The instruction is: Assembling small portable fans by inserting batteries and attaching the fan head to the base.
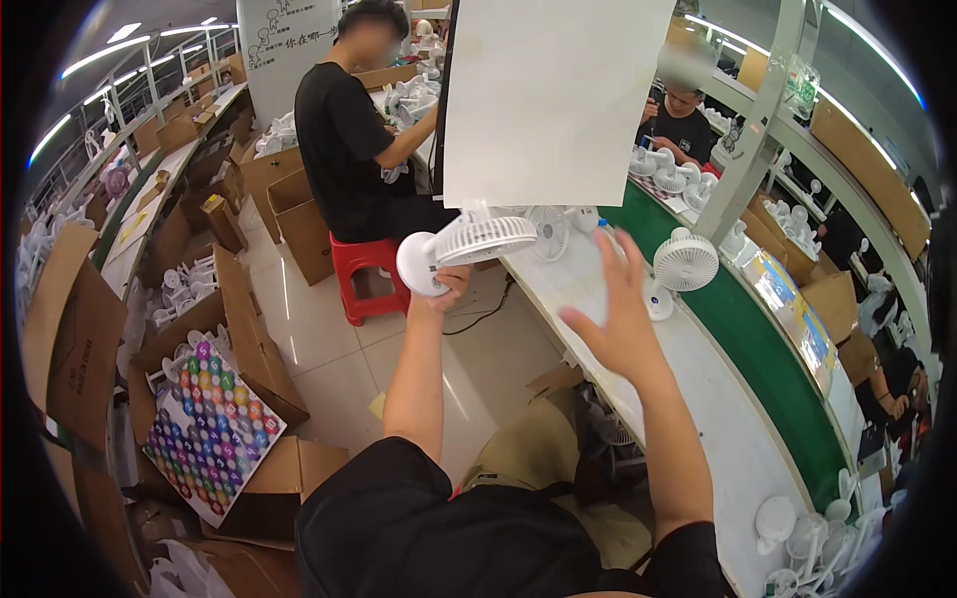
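Observation:
My left hand [451,289] grips a small white desk fan [488,237] by its round base, holding it in the air beside the bench with its caged head pointing right. My right hand [616,314] is over the white bench [688,429], fingers spread and nothing in them. Just beyond it another white fan [548,235] is partly hidden behind the held one. To the right of my right hand a white fan [685,261] stands with its head over the green conveyor belt [733,324].
A white board [553,100] hangs ahead. A person in black [344,140] sits on a red stool [364,264]; another [683,125] works across the belt. Open cartons [259,339] of white fan parts fill the left. More fan parts [812,538] lie at the bench's near right end.

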`<state>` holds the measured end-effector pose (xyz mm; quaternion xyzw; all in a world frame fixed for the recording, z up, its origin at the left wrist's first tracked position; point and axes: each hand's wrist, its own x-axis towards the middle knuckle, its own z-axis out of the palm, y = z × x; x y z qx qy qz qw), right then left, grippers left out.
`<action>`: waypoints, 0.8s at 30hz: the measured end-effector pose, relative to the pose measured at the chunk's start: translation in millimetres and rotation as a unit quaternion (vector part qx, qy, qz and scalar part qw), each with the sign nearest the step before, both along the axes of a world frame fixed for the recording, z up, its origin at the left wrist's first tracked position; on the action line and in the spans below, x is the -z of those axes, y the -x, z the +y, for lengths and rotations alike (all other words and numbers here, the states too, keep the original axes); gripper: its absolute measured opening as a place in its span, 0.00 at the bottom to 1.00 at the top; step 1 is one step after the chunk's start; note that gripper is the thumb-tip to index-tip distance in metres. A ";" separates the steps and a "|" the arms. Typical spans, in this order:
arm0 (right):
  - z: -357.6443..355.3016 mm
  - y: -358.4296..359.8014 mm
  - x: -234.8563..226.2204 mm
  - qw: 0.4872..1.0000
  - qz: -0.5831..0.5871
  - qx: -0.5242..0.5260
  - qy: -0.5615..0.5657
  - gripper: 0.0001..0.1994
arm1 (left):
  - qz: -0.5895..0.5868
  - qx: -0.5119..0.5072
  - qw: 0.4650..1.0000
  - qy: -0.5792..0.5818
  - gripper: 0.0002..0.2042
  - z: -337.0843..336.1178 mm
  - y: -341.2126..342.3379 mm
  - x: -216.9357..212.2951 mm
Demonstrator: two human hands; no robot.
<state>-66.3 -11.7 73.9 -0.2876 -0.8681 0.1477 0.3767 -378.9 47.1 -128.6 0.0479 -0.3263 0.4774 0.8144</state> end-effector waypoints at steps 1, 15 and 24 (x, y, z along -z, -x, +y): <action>12.7 16.8 -0.5 0.997 -0.017 0.009 -0.079 0.37 | 0.000 0.002 1.000 -0.005 0.20 3.1 -8.5 -3.8; 22.4 90.3 -4.5 0.993 -0.061 -0.075 -0.066 0.32 | 0.016 0.006 1.000 -0.009 0.20 2.7 -15.2 -46.6; 11.2 119.0 -21.0 0.992 -0.068 -0.078 -0.079 0.35 | 0.022 -0.032 0.999 -0.018 0.19 -5.9 6.1 -56.6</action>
